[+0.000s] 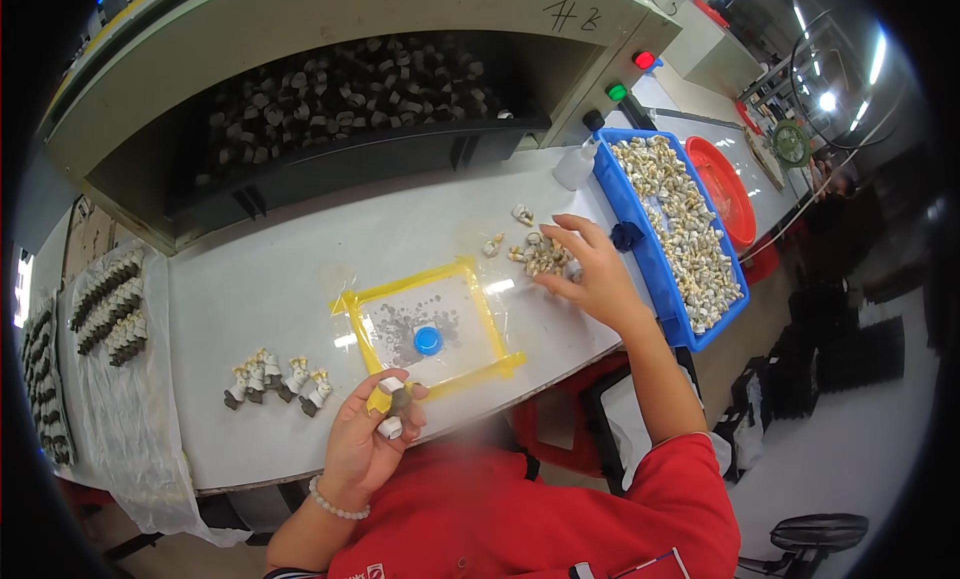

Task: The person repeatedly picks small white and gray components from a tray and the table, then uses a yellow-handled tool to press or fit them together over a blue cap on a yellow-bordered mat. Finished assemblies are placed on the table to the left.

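My left hand, a beaded bracelet at its wrist, is closed near the table's front edge. Its fingers hold small white-and-dark pieces, and something yellow shows between them; their exact kind cannot be made out. Farther right, my right hand reaches over a loose pile of small white-and-yellow parts. Its thumb and fingers are spread at the pile's edge, with nothing visibly gripped. A blue round cap sits on a wet-spotted sheet framed by yellow tape. Several small white figures with dark bases stand left of it.
A blue tray full of similar parts lies at the right, beside a red basin and a white bottle. Behind the table stands a machine holding a black bin of pieces. Plastic sheeting with rows of figures covers the left end.
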`<state>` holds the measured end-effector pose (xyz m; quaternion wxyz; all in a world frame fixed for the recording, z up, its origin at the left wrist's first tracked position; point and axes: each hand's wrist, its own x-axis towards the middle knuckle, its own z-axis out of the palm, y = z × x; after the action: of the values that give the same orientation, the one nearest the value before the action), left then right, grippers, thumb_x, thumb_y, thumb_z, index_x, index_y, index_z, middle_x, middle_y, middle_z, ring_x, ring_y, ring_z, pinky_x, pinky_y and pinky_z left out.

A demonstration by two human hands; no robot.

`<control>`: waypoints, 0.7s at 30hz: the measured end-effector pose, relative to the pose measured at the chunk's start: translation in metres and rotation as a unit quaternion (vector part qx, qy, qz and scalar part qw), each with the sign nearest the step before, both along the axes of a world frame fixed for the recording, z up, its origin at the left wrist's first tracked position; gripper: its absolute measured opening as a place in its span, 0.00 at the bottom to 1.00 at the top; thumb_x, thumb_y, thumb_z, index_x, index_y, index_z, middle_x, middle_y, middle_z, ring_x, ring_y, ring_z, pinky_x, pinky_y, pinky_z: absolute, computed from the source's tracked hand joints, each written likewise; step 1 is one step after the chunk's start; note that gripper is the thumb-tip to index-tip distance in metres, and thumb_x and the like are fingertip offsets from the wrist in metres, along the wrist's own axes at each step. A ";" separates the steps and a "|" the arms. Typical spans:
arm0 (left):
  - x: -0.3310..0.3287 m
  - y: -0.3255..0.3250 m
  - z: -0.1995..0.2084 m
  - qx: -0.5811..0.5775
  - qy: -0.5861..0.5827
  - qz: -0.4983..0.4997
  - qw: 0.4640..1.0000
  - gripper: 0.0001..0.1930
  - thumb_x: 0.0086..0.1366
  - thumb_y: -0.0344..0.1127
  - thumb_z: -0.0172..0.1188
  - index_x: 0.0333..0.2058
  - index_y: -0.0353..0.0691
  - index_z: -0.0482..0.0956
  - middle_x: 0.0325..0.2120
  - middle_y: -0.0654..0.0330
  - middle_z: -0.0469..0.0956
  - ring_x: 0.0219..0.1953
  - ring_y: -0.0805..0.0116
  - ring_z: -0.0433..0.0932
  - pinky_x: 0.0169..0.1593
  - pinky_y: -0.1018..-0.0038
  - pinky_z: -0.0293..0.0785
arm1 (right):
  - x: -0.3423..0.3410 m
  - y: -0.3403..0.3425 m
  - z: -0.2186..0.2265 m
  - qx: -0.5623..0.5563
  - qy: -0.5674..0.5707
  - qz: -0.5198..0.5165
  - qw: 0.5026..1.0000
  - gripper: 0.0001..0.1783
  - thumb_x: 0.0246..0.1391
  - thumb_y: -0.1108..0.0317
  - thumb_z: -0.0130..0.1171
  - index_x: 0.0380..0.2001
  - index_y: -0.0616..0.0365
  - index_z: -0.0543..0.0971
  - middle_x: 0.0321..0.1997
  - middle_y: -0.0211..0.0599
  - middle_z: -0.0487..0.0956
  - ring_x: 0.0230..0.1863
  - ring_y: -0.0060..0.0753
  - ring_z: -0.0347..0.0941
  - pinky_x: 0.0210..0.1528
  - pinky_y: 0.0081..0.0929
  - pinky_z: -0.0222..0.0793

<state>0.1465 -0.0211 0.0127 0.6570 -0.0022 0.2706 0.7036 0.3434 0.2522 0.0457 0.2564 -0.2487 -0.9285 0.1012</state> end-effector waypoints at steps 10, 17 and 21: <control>0.004 0.004 0.002 0.011 -0.011 -0.018 1.000 0.12 0.66 0.39 0.53 0.44 0.40 0.71 0.29 0.60 0.70 0.26 0.71 0.64 0.28 0.76 0.62 | -0.009 -0.023 -0.008 -0.024 -0.023 -0.036 0.999 0.14 0.42 0.72 0.66 0.35 0.60 0.79 0.35 0.40 0.77 0.40 0.41 0.72 0.41 0.33 0.69; 0.004 0.000 0.005 -0.038 -0.015 0.010 0.999 0.12 0.68 0.43 0.52 0.43 0.42 0.71 0.28 0.60 0.69 0.26 0.72 0.64 0.27 0.78 0.61 | -0.024 -0.026 -0.017 -0.037 0.018 -0.011 0.999 0.06 0.42 0.78 0.61 0.28 0.62 0.78 0.32 0.39 0.77 0.31 0.44 0.74 0.34 0.32 0.71; 0.004 -0.001 0.001 -0.050 -0.026 0.021 0.998 0.12 0.68 0.42 0.52 0.44 0.42 0.70 0.29 0.59 0.71 0.26 0.72 0.65 0.28 0.78 0.63 | -0.028 -0.050 -0.019 -0.113 0.069 0.033 0.991 0.09 0.43 0.80 0.64 0.31 0.63 0.80 0.32 0.40 0.77 0.30 0.37 0.75 0.31 0.25 0.72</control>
<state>0.1502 -0.0223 0.0136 0.6476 -0.0591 0.2886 0.7027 0.3155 0.2023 0.0265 0.2866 -0.2381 -0.8988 0.2310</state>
